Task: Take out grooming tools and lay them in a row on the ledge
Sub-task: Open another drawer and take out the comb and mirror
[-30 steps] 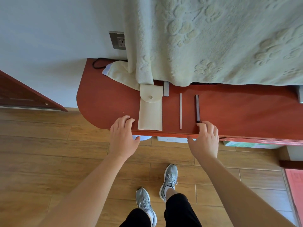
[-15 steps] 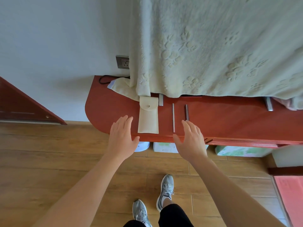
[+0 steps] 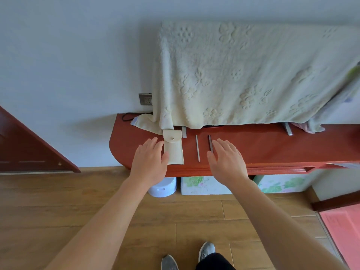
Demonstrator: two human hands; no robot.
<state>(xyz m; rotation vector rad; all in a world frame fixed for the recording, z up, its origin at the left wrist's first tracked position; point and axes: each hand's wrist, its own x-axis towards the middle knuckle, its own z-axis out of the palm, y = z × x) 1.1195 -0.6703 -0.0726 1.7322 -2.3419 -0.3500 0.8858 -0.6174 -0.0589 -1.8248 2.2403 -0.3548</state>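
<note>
Partly hidden: dark tool [image 3: 210, 143] behind right hand [image 3: 227, 162] | left hand [image 3: 149, 162] overlaps pouch [image 3: 174, 151]

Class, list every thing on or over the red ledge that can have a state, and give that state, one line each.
pouch: flap shut, lying flat on the ledge
thin silver tool: outside the pouch, lying flat
dark tool: outside the pouch, lying flat, parallel to the silver one
left hand: open, holding nothing
right hand: open, holding nothing
towel: hanging draped

Cream pouch [image 3: 173, 151], two slim tools [image 3: 198, 148] parallel on ledge [image 3: 272, 149].
</note>
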